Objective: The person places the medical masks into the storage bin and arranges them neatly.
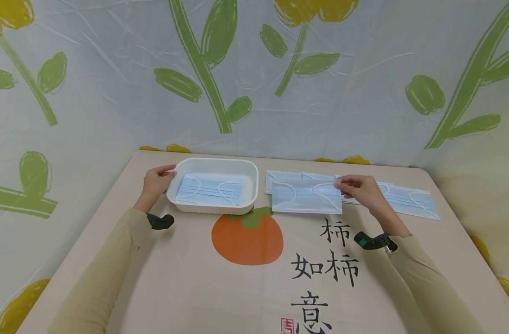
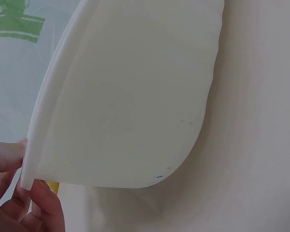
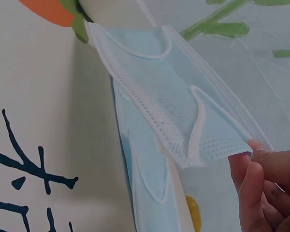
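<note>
Right-hand fingers [image 3: 251,188] pinch a blue rectangular fabric mask [image 1: 306,198], while left-hand fingers [image 2: 49,204] grip, likely for steadiness, a white oblong plastic tray [image 1: 216,166] near the desk's [image 1: 175,278] far edge.

Room type unclear: tabletop nook, flower-print sheeting [image 1: 125,88] beyond table's [image 1: 175,278] far edge and both side edges, persimmon print [image 1: 248,241] mid-table.

The beige table [image 1: 179,278] carries a white tub [image 1: 208,209] — and, right of it, overlapping blue masks [image 1: 404,199].
</note>
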`<state>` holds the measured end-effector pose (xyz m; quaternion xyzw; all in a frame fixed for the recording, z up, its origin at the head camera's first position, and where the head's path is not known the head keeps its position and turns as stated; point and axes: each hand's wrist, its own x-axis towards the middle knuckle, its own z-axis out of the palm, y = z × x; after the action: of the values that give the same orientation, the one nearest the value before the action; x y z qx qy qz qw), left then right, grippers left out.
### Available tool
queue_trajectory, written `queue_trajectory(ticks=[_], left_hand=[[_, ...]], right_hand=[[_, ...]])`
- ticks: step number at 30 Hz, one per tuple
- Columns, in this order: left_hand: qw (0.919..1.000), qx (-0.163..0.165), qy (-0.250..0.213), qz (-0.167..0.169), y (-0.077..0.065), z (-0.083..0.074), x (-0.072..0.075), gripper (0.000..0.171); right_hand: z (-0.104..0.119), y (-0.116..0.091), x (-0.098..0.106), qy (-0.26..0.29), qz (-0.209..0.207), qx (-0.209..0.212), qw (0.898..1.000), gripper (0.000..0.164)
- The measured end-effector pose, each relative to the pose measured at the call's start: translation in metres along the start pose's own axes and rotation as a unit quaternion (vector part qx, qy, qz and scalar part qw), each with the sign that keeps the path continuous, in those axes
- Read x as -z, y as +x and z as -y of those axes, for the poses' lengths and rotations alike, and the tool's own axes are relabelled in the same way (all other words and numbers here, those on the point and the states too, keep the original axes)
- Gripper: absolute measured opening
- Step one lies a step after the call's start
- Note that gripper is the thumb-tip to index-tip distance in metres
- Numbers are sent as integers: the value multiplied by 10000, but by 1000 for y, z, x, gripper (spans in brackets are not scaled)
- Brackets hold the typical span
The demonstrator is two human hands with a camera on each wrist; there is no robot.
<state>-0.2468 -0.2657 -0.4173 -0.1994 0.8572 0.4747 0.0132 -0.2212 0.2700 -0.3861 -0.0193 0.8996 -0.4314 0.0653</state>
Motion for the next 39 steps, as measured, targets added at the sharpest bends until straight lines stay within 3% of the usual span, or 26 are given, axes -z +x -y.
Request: queue_trajectory(ticks=[1, 4, 7, 8, 11, 23, 39], left_hand=[[10000, -60, -19, 9, 9, 8, -2, 41], [9999, -68, -63, 77, 10, 10, -2, 43], [9998, -96, -124, 74, 9, 10, -2, 43], [9999, -32, -141, 90, -1, 1, 1, 42], [9998, 18, -153, 83, -4, -1, 1, 42], [9997, 110, -227, 19, 0, 1, -1, 40], [9996, 186, -224, 52, 0, 0, -1, 41]], right_hand=[[2, 0, 1, 22, -6, -12, 10000, 41], [6, -1, 2, 102, -23, -22, 9999, 43], [11, -1, 2, 168, -40, -16, 9998, 44], [12, -1, 2, 185, -46, 7, 9998, 44], [17, -1, 3, 249, -47, 25, 9997, 45], [41, 1, 4, 472, 12, 39, 9989, 47], [74, 16, -22, 899, 339, 199, 9952, 42]])
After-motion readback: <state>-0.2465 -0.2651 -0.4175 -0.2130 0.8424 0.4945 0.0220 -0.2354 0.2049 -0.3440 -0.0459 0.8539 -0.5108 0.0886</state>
